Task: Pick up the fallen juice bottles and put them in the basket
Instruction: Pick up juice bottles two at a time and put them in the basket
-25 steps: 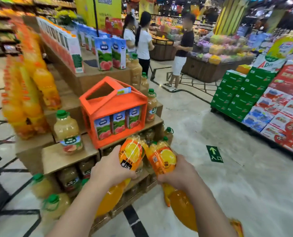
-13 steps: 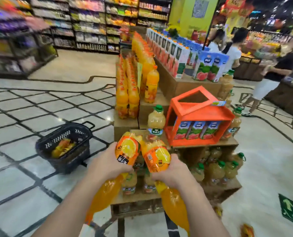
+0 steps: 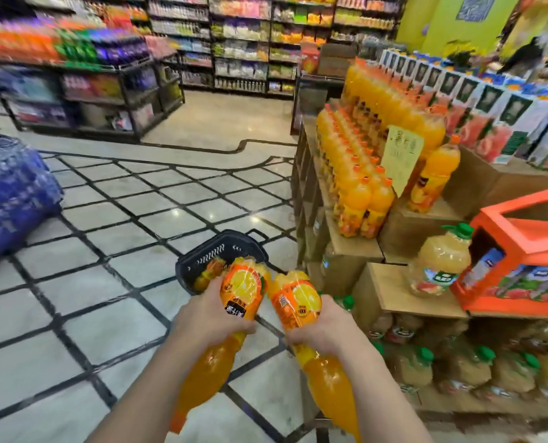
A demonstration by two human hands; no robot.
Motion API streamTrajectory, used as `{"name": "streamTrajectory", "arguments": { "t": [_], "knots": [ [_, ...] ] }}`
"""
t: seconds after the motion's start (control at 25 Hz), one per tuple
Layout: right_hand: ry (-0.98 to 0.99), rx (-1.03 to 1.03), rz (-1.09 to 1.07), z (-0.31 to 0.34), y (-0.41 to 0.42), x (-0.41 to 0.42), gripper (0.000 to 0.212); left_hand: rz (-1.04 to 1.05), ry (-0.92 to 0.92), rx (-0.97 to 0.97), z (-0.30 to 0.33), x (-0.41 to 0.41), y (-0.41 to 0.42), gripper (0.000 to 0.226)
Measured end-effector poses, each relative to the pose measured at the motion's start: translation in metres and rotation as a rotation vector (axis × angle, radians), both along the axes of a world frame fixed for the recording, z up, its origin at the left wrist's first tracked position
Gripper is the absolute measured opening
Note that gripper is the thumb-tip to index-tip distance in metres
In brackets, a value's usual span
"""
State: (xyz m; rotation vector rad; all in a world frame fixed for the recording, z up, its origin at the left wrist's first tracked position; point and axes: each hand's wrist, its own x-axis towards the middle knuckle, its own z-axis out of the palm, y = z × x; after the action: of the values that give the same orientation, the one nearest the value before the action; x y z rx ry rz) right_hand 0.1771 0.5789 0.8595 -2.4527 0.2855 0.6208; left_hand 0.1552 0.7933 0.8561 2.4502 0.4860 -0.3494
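My left hand (image 3: pixel 207 319) grips an orange juice bottle (image 3: pixel 242 292) round its labelled middle, cap end pointing back toward me. My right hand (image 3: pixel 325 324) grips a second orange juice bottle (image 3: pixel 295 298) the same way. Both bottles are held side by side in front of me, bases up. Just beyond them a black basket (image 3: pixel 208 255) stands on the floor with orange bottles (image 3: pixel 210 271) lying inside; the held bottles hide its near right part.
A wooden display stand (image 3: pixel 356 251) with rows of orange bottles, big green-capped jugs (image 3: pixel 439 260) and an orange house-shaped carton box (image 3: pixel 522 251) fills the right. Blue wrapped packs (image 3: pixel 10 193) lie at the left. Shelving runs along the back; tiled floor between.
The view has swung left; the basket now sits right behind the two held bottles, closer than before. Both hands keep the same grip.
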Motion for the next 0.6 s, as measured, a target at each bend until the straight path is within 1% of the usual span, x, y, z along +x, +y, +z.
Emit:
{"name": "streamTrajectory", "arguments": {
  "t": [0.08,0.24,0.36,0.44,0.6],
  "knots": [
    [0.015,-0.003,0.002,0.000,0.041,0.017,0.106,0.032,0.024,0.000,-0.004,0.014,0.039,0.128],
    [0.032,-0.009,0.037,-0.004,0.109,0.066,0.098,0.094,0.042,-0.068,-0.017,0.056,0.106,0.125],
    [0.049,0.011,0.088,-0.016,0.145,0.117,0.100,0.130,0.063,-0.075,-0.031,0.095,0.142,0.116],
    [0.059,0.022,0.132,-0.030,0.173,0.162,0.100,0.177,0.069,-0.075,-0.041,0.129,0.165,0.111],
    [0.088,0.016,0.222,-0.058,0.228,0.265,0.106,0.274,0.106,-0.064,-0.057,0.214,0.208,0.111]
  ]
}}
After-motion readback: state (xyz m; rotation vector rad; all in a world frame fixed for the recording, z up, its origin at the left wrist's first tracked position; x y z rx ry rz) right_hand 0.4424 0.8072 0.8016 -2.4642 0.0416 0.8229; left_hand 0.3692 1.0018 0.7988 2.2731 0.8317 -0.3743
